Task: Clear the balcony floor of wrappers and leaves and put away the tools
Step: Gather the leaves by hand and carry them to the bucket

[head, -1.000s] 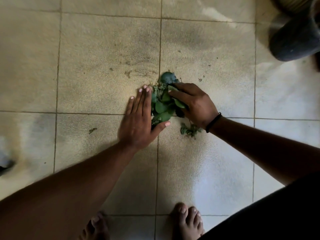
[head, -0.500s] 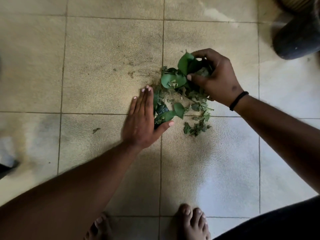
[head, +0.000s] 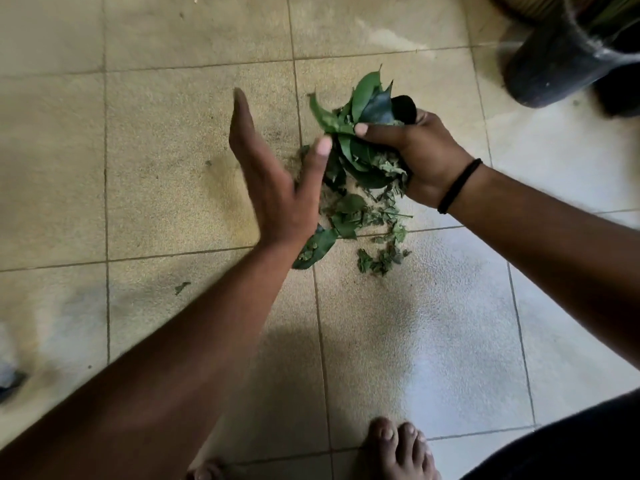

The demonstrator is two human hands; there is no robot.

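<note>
Right hand (head: pixel 420 157) gripping leaf bunch (head: pixel 360 133), left hand (head: pixel 273 174) flat alongside

Beige tiled floor (head: pixel 156 161), scattered green leaves (head: pixel 367 216); dark pot (head: pixel 554 60), bare feet (head: pixel 398 448)

The right hand (head: pixel 420 157) is gripping a bunch of green leaves (head: pixel 360 133) above the tiled floor (head: pixel 166 161). The left hand (head: pixel 273 174) is standing edge-on beside it, fingers straight, thumb touching the bunch. Loose leaf scraps (head: pixel 367 230) are lying below; a dark pot (head: pixel 554 64) is sitting at the upper right.
</note>
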